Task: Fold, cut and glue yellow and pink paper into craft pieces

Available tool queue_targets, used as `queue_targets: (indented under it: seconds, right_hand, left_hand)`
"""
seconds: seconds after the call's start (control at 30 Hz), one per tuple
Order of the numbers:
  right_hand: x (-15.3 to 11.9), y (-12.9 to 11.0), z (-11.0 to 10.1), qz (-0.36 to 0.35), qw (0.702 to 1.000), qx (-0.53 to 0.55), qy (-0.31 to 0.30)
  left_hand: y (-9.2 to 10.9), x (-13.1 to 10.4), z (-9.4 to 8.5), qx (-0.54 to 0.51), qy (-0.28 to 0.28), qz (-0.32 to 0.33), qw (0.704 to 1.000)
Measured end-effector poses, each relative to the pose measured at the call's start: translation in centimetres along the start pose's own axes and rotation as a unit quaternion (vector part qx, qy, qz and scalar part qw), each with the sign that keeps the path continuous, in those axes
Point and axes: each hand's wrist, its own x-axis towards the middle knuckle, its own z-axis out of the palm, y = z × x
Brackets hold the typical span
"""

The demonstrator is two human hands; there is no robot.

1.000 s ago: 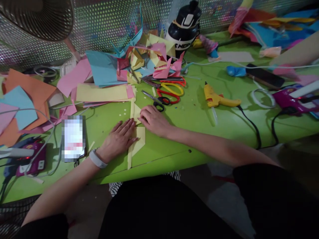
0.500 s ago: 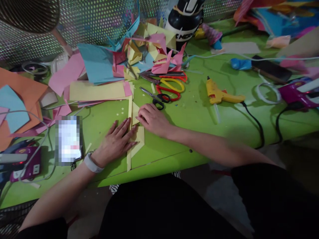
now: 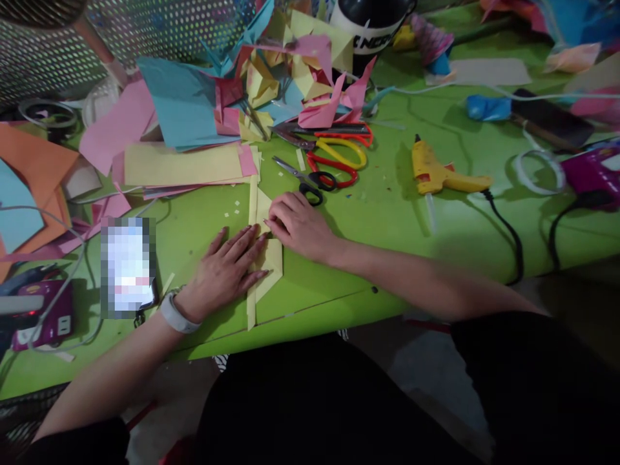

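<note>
A folded pale yellow paper (image 3: 271,258) lies on the green table, with a long narrow folded strip along its left side. My left hand (image 3: 230,263) rests flat on this strip and the paper's middle, fingers spread. On the paper's right edge, my right hand (image 3: 299,223) is curled, thumb and fingers together near the upper flap. Whatever may be between those fingertips is hidden. Small black-handled scissors (image 3: 310,183) lie just above my right hand.
Red- and yellow-handled scissors (image 3: 346,155) lie behind the hands. A yellow glue gun (image 3: 443,171) is to the right, a lit phone (image 3: 128,268) to the left. Stacked paper strips (image 3: 184,165) and folded coloured papers (image 3: 264,84) sit at the back.
The camera view has shifted slightly, moving the surroundings in the picture. Both hands stay on the yellow paper in nearly the same pose.
</note>
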Motion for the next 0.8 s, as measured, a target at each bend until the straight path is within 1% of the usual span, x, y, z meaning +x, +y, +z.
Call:
queue_targets:
  seconds: [0.1,0.27,0.43,0.57,0.7,0.8]
  right_hand:
    - [-0.1,0.1,0.0,-0.001,1.000,0.008,0.006]
    - [-0.2,0.3,0.2,-0.010,0.999,0.035,0.031]
    - [-0.1,0.3,0.4,0.008,0.998,0.064,0.028]
    - [0.0,0.7,0.4,0.012,0.994,0.103,0.046]
    - [-0.8,1.3,-0.6,-0.031,0.993,0.105,0.036]
    - [-2.1,1.2,-1.6,-0.073,0.996,0.041,0.014]
  left_hand:
    - [0.1,0.1,0.0,-0.003,-0.001,-0.003,1.000]
    - [0.1,0.1,0.3,0.000,0.015,-0.011,1.000]
    - [-0.1,0.2,0.6,-0.020,0.023,-0.018,0.999]
    - [-0.1,0.2,0.7,-0.037,0.031,-0.021,0.999]
    - [-0.2,0.3,0.6,-0.039,0.030,-0.021,0.999]
    - [-0.1,0.3,0.5,-0.042,0.026,-0.024,0.999]
